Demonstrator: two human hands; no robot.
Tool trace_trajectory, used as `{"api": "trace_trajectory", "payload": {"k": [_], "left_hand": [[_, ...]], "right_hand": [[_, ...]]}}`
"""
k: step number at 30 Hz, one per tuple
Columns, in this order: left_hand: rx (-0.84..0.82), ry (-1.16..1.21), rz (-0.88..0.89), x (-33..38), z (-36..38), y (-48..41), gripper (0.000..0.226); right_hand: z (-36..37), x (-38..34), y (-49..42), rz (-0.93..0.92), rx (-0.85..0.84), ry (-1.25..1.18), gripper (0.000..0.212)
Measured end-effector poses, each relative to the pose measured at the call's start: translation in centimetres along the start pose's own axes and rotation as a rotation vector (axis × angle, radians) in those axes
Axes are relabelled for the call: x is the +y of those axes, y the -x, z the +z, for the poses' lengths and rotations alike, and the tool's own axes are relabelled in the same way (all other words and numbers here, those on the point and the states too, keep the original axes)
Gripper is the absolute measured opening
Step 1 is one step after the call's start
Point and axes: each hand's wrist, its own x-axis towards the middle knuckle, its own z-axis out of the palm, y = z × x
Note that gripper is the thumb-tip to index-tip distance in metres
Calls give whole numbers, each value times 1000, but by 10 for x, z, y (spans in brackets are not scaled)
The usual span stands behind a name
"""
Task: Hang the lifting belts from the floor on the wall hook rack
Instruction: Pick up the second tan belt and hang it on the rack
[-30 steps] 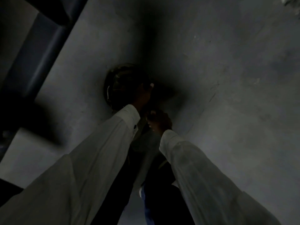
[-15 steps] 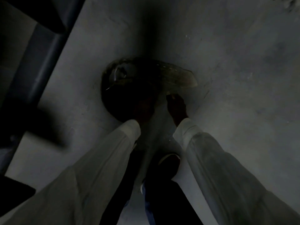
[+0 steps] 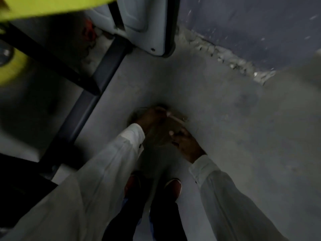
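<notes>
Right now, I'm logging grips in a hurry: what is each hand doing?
Left hand: grips the lifting belt at its far end.
Right hand: pinches its near edge, thumb on top.

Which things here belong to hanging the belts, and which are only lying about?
For the job: lifting belt on the floor; left hand and right hand holding it.
Only lying about: dark metal frame, grey panel, yellow object.

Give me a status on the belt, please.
Left hand and right hand grip the lifting belt. Belt low, not yet hung. Dark frame close on left.
</notes>
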Motion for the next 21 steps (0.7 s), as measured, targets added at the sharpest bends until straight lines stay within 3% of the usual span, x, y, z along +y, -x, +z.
{"api": "trace_trajectory", "payload": {"k": [2, 4, 6, 8, 10, 13, 17, 21], "left_hand": [[22, -142, 98, 42, 8, 23, 23], [-18, -224, 220, 99, 24, 64, 18], [-58, -327, 295, 139, 33, 101, 26], [-92, -404, 354, 178, 41, 134, 30], [-148, -361, 356, 216, 49, 176, 21], [-229, -293, 356, 259, 50, 227, 36], [-127, -172, 450, 303, 65, 281, 35], [1, -111, 679, 342, 88, 332, 22]], "right_hand": [[2, -32, 34, 11, 40, -123, 20], [-3, -79, 78, 25, 131, -318, 32], [-3, -109, 106, 19, 147, -347, 39], [-3, -149, 142, -25, 160, -309, 22], [-3, -189, 187, -96, 177, -268, 8], [5, -237, 255, -208, 122, -205, 11], [9, -275, 330, -373, 26, -179, 23], [24, -321, 387, -540, 37, -50, 17]]}}
